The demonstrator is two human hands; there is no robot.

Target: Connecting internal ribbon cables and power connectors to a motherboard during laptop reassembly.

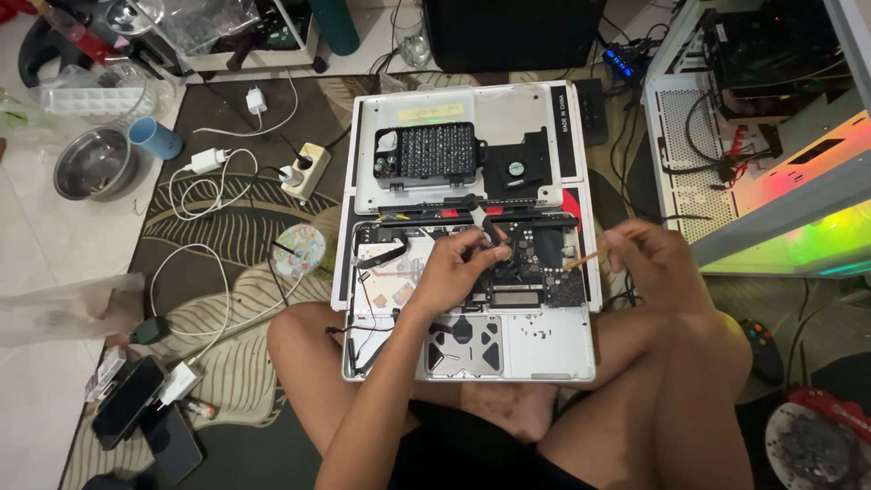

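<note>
Wide-angle head view under soft, even indoor light from above, with only faint shadows on the patterned rug (227, 236) and a darker zone around the person's legs at the lower edge. A green-yellow and pink glow from the lit computer case (798, 181) at right is blown out and tints its white panels, while the pale floor (36, 236) at left is slightly overexposed. The opened laptop (472, 272) at centre is sharp; the right hand (658, 259) shows slight motion blur, and straight edges bow toward the frame corners
</note>
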